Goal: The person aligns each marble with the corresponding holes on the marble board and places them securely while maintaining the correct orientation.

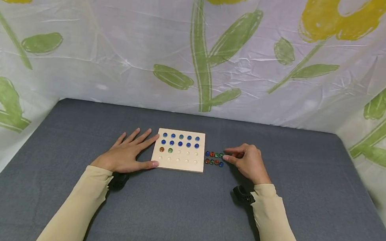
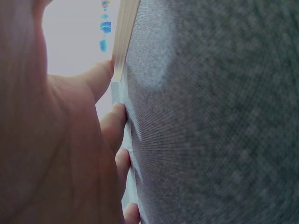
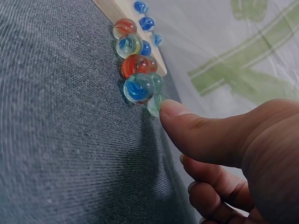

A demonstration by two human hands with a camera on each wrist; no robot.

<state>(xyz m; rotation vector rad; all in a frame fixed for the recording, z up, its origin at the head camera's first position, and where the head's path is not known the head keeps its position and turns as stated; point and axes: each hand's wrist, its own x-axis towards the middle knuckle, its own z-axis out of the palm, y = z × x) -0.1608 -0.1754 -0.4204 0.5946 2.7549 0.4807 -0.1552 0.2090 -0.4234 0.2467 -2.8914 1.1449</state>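
Observation:
A pale wooden board (image 1: 177,165) with rows of small hollows lies mid-table. Blue marbles (image 1: 180,144) fill its two far rows; an orange marble (image 1: 162,149) and a green marble (image 1: 170,150) sit in the third. My left hand (image 1: 126,154) spreads flat at the board's left side, thumb on the near corner and index fingertip at the left edge. Two short rows of loose marbles (image 1: 211,162) lie beside the board's right edge. At the right end of the farther row, my right hand (image 1: 247,162) pinches a clear green marble (image 3: 155,106), thumb against it; the index fingertip is hidden in the right wrist view.
Grey cloth (image 1: 182,214) covers the table. A white curtain (image 1: 115,48) with yellow flowers and green leaves hangs behind and at both sides. Dark wrist cameras (image 1: 241,194) are worn below both hands, beside beige sleeves.

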